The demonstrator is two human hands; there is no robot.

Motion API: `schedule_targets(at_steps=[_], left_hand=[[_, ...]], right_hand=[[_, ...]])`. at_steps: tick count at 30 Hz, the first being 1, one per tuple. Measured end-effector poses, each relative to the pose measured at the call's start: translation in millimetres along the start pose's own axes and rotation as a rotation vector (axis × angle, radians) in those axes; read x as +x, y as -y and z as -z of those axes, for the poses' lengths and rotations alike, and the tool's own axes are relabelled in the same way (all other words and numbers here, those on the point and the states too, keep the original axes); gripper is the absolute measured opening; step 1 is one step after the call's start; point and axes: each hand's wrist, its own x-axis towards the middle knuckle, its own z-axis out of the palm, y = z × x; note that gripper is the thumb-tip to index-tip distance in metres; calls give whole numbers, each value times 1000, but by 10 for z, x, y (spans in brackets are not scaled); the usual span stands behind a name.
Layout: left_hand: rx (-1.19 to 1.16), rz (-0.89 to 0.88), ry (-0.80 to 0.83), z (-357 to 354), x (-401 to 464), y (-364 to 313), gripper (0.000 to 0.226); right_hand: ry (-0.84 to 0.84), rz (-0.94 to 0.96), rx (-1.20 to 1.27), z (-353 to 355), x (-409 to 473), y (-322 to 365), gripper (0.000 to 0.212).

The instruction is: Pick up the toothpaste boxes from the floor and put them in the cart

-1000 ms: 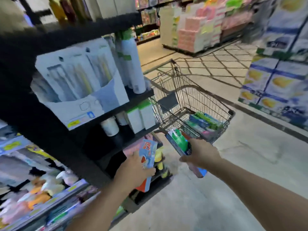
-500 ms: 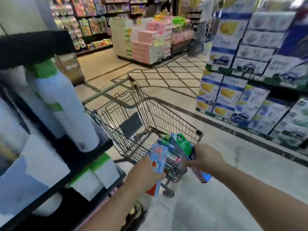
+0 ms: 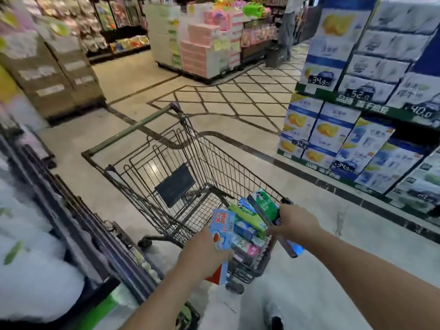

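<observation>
1. Cart (image 3: 152,148) of dark wire is seen standing on the pale tiled floor (image 3: 133,75), its green handle bar at the far end and its near corner just in front of the two hands.
2. A light blue toothpaste box (image 3: 222,229) with a red patch is gripped by the left hand (image 3: 202,254), fingers curled round its lower half; the box is held upright at the cart's near rim, partly over the basket.
3. A dark box with a green end (image 3: 263,207) is held by the right hand (image 3: 294,225), fingers wrapped round its middle; it is tilted, the green end reaching over the basket and the blue end sticking out beneath the hand, outside the cart.
4. A pile of toothpaste boxes (image 3: 247,225) in green, blue and pink is seen lying in the near corner of the basket, between the two held boxes.
5. A dark flap (image 3: 175,184) is seen hanging inside the basket, toward the handle end.
6. Stacked blue-and-white packs (image 3: 333,129) with price tags are ranged along the right of the aisle, and pink cartons (image 3: 200,55) are piled farther off.
7. A blurred shelf unit (image 3: 78,229) is seen at the left edge, close beside the cart.
</observation>
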Motion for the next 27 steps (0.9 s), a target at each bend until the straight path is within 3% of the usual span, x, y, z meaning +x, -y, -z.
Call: schedule_targets(at_steps=[5, 11, 18, 19, 21, 23, 27], left_hand=[[-83, 87, -11, -23, 520, -178, 46], [-179, 283, 23, -227, 1135, -388, 55], [-268, 442, 90, -680, 1725, -408, 42], [-285, 457, 111, -780, 1793, -375, 47], [-310, 483, 118, -981, 1908, -290, 81], [-356, 508, 125, -1162, 2020, -193, 89], [-451, 547, 124, -1453, 2141, -47, 63]], right_hand=[[63, 71, -34, 22, 843, -140, 43], [199, 106, -43, -111, 1860, -383, 33], [336, 171, -91, -780, 2688, -503, 21], [348, 163, -90, -892, 2787, -513, 19], [368, 133, -98, -1129, 2994, -567, 19], [384, 100, -111, -1363, 3206, -652, 19], [417, 44, -172, -1710, 3511, -742, 24]])
